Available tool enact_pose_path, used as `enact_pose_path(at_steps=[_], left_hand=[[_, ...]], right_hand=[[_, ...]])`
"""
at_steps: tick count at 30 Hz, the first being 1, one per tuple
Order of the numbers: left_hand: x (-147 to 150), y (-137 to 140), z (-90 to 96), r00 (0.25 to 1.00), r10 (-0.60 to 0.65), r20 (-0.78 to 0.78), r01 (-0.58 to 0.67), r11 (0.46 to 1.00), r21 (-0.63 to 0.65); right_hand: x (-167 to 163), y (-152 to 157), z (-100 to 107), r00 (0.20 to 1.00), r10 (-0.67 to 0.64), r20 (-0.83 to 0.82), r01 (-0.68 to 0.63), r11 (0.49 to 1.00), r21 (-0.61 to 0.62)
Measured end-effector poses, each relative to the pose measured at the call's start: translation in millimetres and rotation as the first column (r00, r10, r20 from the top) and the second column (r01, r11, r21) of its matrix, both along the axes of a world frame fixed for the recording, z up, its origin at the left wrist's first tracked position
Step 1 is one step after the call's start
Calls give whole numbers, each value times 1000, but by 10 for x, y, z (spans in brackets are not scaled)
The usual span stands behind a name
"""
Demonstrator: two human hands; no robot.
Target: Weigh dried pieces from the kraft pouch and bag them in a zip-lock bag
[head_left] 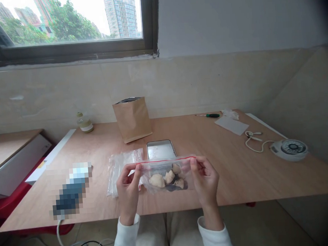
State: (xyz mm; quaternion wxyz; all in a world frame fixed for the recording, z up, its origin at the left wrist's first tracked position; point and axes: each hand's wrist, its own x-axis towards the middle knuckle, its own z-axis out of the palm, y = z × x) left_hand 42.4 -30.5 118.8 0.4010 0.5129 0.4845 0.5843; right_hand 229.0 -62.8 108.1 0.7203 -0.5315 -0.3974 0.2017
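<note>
A clear zip bag [167, 175] with a red seal line hangs between my two hands, over the table's front part. Inside it lie several pale, lumpy dried pieces with dark patches [169, 177]; I cannot tell their kind. My left hand [129, 189] pinches the bag's top left corner between thumb and fingers. At the top right corner, my right hand [206, 178] grips it the same way. Just behind the bag is a flat silver-topped tray or scale [160, 149], its front edge hidden. A stack of clear plastic bags [119, 171] lies beside my left hand.
A brown paper pouch [132, 119] stands open-topped at the back. Farther left is a small bottle [84, 123]; a blurred-out device [73, 191] with a cable lies at front left. Toward the right are a screwdriver [212, 115], white paper [231, 125] and a corded round white device [289, 149].
</note>
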Motion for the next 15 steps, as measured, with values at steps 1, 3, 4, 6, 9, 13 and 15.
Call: enact_pose_path(at_steps=[1,3,4,6,9,13,15], left_hand=[[2,0,3,1000,-2,0,2,1000,5],[10,9,4,1000,2,23,-2,1000,8],[14,17,1,999,5,49,-5,1000,4],[17,36,-12,993,4,118,-1,1000,-20],[0,59,-40,979,-3,202,19,997,-76],[-43,61,-51,972,-17,234,43,994,-105],[-61,52,-40,973,-30,230,55,993,-104]], right_hand=[[6,1,-1,1000,6,0,-6,1000,0],[25,4,-13,1000,14,-4,-14,1000,-9],[36,5,-25,1000,19,-7,-19,1000,-18],[61,7,-51,999,42,-10,-43,998,-44],[85,3,-77,995,98,-5,-98,992,-83],[66,-21,-58,997,79,21,-77,994,-75],[41,-35,-33,999,40,33,-38,998,-49]])
